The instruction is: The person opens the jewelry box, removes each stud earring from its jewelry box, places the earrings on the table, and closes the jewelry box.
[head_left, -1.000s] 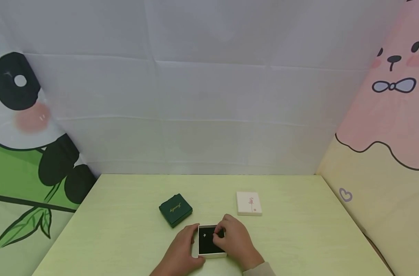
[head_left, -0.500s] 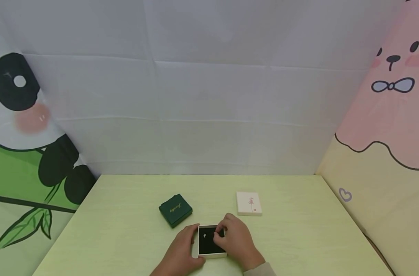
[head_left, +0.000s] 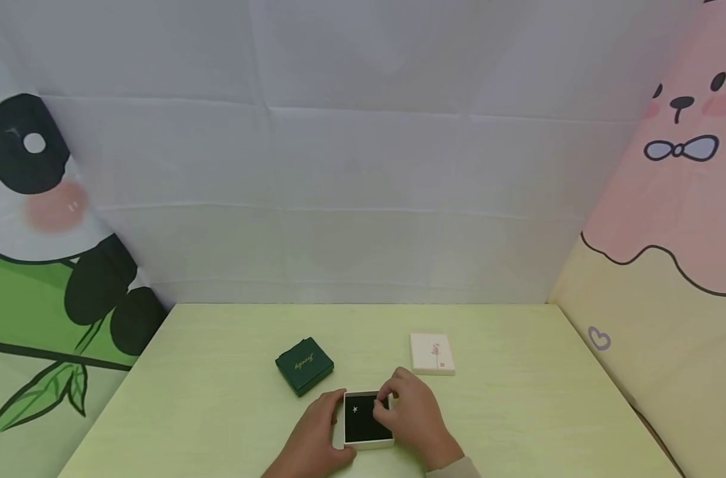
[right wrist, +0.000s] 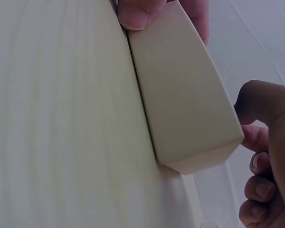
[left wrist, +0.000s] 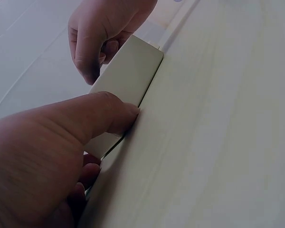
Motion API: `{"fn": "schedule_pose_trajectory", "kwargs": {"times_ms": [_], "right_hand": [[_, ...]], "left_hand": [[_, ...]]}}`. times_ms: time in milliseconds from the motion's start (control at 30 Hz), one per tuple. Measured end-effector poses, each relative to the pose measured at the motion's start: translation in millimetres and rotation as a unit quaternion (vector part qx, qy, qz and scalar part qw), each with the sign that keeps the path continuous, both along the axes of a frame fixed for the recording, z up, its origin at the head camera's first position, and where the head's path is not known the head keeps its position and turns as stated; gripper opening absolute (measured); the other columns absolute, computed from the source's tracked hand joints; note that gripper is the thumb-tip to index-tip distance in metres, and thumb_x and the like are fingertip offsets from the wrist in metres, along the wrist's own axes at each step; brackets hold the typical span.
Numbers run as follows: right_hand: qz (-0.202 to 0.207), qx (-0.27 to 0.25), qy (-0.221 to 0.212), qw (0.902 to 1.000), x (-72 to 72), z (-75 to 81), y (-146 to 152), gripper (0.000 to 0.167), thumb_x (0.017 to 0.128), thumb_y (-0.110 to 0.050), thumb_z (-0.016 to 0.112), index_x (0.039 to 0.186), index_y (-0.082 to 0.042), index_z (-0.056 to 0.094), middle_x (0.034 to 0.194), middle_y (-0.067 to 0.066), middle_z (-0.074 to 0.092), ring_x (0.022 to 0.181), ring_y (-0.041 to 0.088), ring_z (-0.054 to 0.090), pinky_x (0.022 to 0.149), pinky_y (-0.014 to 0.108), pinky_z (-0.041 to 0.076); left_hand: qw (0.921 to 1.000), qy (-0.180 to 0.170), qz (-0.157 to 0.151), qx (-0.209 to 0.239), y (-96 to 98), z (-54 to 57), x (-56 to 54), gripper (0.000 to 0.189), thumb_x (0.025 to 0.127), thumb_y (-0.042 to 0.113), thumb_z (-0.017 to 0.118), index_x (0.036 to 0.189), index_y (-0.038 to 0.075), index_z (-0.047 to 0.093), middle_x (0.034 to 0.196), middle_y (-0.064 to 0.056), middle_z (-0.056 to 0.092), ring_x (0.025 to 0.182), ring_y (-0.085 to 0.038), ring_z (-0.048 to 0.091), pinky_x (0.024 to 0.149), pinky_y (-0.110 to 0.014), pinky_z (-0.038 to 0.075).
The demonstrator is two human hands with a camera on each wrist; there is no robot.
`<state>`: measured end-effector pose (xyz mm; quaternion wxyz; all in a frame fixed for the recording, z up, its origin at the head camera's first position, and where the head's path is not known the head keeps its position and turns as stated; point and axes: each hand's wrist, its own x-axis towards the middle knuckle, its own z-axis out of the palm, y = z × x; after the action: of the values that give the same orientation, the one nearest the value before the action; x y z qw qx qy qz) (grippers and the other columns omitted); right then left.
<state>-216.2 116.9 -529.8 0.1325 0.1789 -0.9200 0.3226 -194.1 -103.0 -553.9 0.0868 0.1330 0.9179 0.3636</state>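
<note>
A small off-white box (head_left: 368, 445) with a black pad (head_left: 359, 428) inside rests on the table near its front. A tiny silver star-shaped piece (head_left: 355, 409) sits on the pad's left part. My left hand (head_left: 315, 428) grips the box from the left, thumb at the near corner and fingers along the far side. Over the box's right end, my right hand (head_left: 416, 411) brings curled thumb and forefinger close together at the pad. Its fingertips are partly hidden behind the box wall (right wrist: 185, 95) in the right wrist view, so anything between them cannot be seen.
A dark green box (head_left: 305, 365) with gold lettering lies behind the left hand. Farther right lies a flat white box or lid (head_left: 432, 353) with a pink flower print. The pale table (head_left: 219, 385) ends at a white cloth backdrop (head_left: 363, 166).
My right hand has shifted slightly right over the box, its thumb and forefinger still close together. My left hand keeps its hold, and the box stays in place.
</note>
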Motion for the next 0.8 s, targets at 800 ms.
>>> {"fn": "schedule_pose_trajectory", "kwargs": {"times_ms": [800], "right_hand": [[-0.092,-0.082,-0.050,0.9911,-14.9,-7.6,56,0.019,0.080,-0.013,0.079,0.072,-0.029,0.070,0.079,-0.010,0.053,0.076,0.011,0.049,0.070,0.031,0.044]], "left_hand": [[0.9996,0.026,-0.004,0.011,-2.6,-6.7,-1.4,0.095,0.070,0.037,0.090,0.147,0.004,0.045,0.132,-0.001,0.053,0.104,-0.016,0.052,0.091,-0.042,0.049]]}}
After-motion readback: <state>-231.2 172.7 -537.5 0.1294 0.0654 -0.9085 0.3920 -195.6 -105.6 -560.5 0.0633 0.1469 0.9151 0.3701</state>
